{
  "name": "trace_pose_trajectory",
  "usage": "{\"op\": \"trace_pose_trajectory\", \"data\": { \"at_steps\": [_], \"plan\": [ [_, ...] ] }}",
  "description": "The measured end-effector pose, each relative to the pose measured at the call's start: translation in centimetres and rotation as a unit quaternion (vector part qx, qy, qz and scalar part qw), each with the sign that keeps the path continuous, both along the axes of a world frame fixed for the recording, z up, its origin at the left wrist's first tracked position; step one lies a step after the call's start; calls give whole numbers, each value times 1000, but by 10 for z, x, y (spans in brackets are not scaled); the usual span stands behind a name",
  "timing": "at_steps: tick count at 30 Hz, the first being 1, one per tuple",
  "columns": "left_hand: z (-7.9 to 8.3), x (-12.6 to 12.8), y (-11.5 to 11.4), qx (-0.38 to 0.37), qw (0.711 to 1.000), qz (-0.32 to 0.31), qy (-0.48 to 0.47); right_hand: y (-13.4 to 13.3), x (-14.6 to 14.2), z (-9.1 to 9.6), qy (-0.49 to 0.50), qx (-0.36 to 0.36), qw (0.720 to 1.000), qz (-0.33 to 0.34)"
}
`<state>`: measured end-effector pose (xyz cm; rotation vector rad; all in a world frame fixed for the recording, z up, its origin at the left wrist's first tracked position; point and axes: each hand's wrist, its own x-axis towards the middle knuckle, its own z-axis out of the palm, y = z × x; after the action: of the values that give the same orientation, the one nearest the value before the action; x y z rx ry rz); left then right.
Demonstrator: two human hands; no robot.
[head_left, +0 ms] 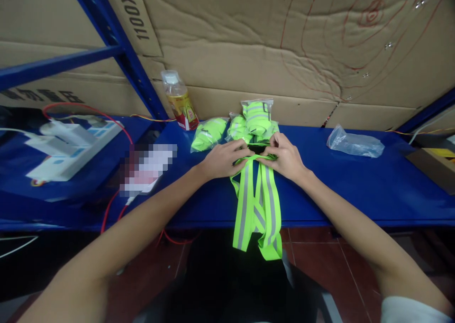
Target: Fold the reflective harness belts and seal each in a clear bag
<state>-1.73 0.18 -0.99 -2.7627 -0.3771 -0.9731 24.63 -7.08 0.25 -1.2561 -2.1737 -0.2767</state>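
My left hand and my right hand both pinch the top of a neon-yellow reflective vest with grey stripes. The hands sit close together near the middle of the blue shelf. The vest's straps lie across the shelf and hang over its front edge. Just behind my hands stand three clear bags of folded neon vests.
A drink bottle leans against the cardboard back wall. An empty clear plastic bag lies to the right. A white power strip with plugs and red wire sits at left. A brown box is at far right.
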Motion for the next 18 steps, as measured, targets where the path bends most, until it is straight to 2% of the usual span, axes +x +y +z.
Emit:
{"op": "trace_pose_trajectory", "data": {
  "at_steps": [4, 8, 10, 15, 18],
  "plan": [
    [-4, 3, 1, -45, 998, -21, -45, 2, 1, 0, 32, -28, 999, 10],
    [-5, 6, 4, -68, 996, -3, -61, 5, 3, -2, 58, -119, 991, 1],
    [-6, 7, 4, -103, 993, -9, -64, 7, 4, -3, 77, -138, 987, -16],
    [-13, 10, 4, -223, 966, -42, -125, 12, 5, -9, 55, -115, 992, 25],
    [-18, 13, 7, -230, 966, -32, -115, 12, 5, -10, 55, -97, 993, 48]
  ]
}}
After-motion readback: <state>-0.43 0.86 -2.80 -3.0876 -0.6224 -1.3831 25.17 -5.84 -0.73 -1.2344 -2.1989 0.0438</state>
